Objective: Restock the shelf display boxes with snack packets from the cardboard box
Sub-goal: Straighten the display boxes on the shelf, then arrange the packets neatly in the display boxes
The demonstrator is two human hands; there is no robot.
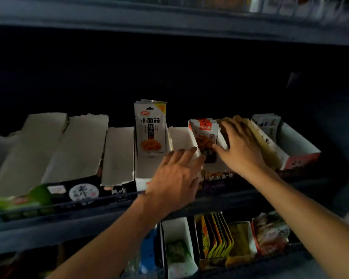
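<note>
While both grips rest open | red packets between left hand, right hand

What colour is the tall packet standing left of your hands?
White, with black characters and an orange picture; head view shows the tall packet.

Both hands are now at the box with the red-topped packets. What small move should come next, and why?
Probably push the red-topped packets upright. They lean to one side in their display box, while the white packets beside them stand straight. The left hand rests on the box wall and the right hand is beside the packets.
</note>
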